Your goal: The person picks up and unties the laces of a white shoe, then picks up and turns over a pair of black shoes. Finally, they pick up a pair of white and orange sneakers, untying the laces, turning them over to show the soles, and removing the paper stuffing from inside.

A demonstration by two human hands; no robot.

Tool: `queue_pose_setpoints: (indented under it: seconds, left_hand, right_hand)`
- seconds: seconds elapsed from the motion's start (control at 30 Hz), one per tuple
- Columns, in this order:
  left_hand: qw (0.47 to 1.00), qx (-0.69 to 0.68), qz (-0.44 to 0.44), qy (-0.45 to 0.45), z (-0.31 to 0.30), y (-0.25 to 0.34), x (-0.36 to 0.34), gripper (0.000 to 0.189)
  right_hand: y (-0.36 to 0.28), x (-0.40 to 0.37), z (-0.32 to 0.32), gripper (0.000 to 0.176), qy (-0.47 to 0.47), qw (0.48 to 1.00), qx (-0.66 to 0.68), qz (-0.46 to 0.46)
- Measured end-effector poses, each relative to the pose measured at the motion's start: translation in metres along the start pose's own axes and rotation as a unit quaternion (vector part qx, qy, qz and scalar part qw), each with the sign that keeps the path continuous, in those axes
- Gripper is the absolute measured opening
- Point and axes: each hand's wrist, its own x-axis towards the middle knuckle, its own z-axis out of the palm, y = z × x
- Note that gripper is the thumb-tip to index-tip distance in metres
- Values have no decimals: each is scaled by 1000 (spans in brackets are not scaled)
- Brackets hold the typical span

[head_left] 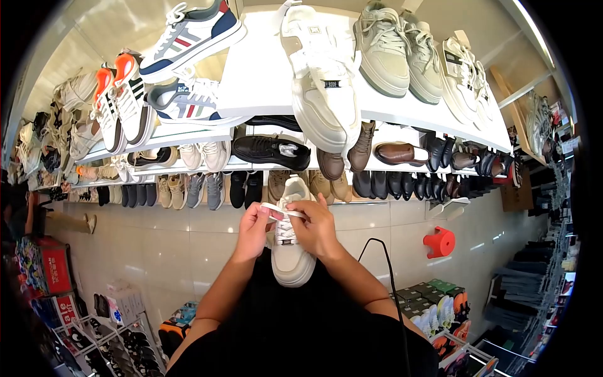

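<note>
Cream sneaker (291,264) on the dark lap, middle near, long axis near to far, toe apparently toward the body. Laced over the lower eyelets; top seemingly not yet finished. White lace (281,209) pinched tight by left hand (254,227), right hand (318,227) curled closed on its other end. Shoe shelves (264,81) far; red stool (440,242) right.

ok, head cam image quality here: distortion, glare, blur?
Head view: heavy fisheye; the white shelf bows and black vignette fills the corners. Head view: glare streaks on the glossy floor tiles, with a bright light strip top right. Head view: the left hand, right hand, the lace they pinch and the sneaker are sharp and evenly lit; the edge racks smear.
</note>
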Motion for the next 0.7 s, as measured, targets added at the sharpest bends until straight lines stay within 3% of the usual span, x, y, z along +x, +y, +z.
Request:
queue_pose_setpoints:
  seconds: [0.07,0.17,0.2,0.37,0.5,0.63,0.7]
  left_hand:
    - [998,-16,-54,33,1,1,-1,24]
    - [985,-82,-140,55,-11,-5,3,25]
    - [974,-126,-177,60,-17,-6,6,25]
    - [934,-213,-272,92,-46,-37,10,25]
    - [933,-177,-292,116,-50,-55,8,16]
    - [963,-62,-224,139,-42,-64,-1,21]
    - [954,-108,-252,124,-52,-73,-2,25]
  right_hand:
    - [6,-2,8,26,11,1000,8,-9]
    - [26,-20,36,41,38,945,279,166]
    - [30,-18,38,49,36,908,383,163]
    - [34,-23,38,49,6,884,428,185]
    - [36,-28,43,48,5,882,431,192]
    - [43,-31,48,44,23,882,420,214]
    - [57,-36,53,40,41,874,424,231]
